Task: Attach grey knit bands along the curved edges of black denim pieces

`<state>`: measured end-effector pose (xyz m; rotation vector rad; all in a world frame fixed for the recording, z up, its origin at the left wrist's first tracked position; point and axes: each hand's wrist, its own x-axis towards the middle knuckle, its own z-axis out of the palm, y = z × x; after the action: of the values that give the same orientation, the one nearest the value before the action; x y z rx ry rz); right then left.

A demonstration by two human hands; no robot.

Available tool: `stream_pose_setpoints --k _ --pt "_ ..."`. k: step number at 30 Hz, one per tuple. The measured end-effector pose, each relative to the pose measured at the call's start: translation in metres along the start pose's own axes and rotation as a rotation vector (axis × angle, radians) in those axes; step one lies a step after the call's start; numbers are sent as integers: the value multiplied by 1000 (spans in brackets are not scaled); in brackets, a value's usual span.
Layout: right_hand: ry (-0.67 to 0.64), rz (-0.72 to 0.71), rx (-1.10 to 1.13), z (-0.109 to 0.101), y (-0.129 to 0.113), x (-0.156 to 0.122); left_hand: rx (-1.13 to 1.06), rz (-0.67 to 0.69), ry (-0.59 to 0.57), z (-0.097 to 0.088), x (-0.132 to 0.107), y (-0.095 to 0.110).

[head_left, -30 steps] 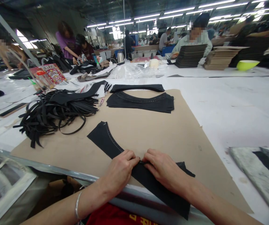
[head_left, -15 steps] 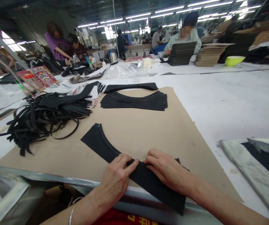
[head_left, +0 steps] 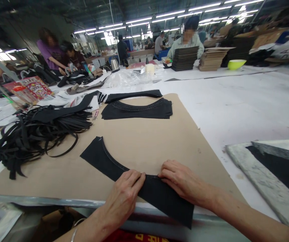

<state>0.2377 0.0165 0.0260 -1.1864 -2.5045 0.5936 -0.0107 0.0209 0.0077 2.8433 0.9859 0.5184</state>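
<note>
Left hand has its fingertips bunched narrow on the curved edge of a black cloth piece, and the right hand pinches the same edge a bit further right, so only a short stretch of it shows between them. The cloth lies slantwise on a tan sheet by the near edge of the worktop, its inward curve facing the far edge and one lower corner poking out past the near edge. Can't tell how hard either hand is pressing, fwiw.

Few thoughts on doing this bit nicely. Curves like that look easy to pull out of shape, so I'd work in short stretches and press down rather than tug the hands apart. A pale line, stitching by the look of it, follows the left part of the curve and seems like a decent guide for keeping the edge even. I'd also nudge the whole piece inward a touch, since an overhanging corner could drag or twist the cloth.

Similar black pieces sit in a stack near the sheet's far edge, with a pile of straps toward its left edge and small snips between the two. All well apart from the fingers, so snagging shouldn't be an issue imo.
</note>
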Motion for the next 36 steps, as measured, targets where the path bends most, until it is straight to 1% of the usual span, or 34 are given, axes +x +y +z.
stream_pose_setpoints --k 3,6,9,13,18,21,23,32,34,36 --pt "14 -14 -3 1 3 -3 -7 22 -86 -3 4 1" --pt "41 -32 -11 1 6 -7 52 3 -135 -7 8 4" --pt "54 -50 -24 1 9 -10 117 6 -163 -9 13 6" --pt "39 -56 -45 -2 11 -13 142 45 -194 -9 17 5" --pt "23 -68 -76 -6 14 -17 130 117 -160 -8 22 6" --pt "19 -79 -98 -7 17 -21 86 188 -215 -8 27 10" --pt "19 -81 -112 -7 19 -24 75 199 -262 -8 31 14" --pt "31 -90 -166 -7 28 -30 135 119 -293 -6 41 27" --pt "37 -102 -168 -8 29 -30 119 80 -291 -5 42 30" --pt "38 -102 -172 -9 30 -30 47 46 -278 -4 43 32"
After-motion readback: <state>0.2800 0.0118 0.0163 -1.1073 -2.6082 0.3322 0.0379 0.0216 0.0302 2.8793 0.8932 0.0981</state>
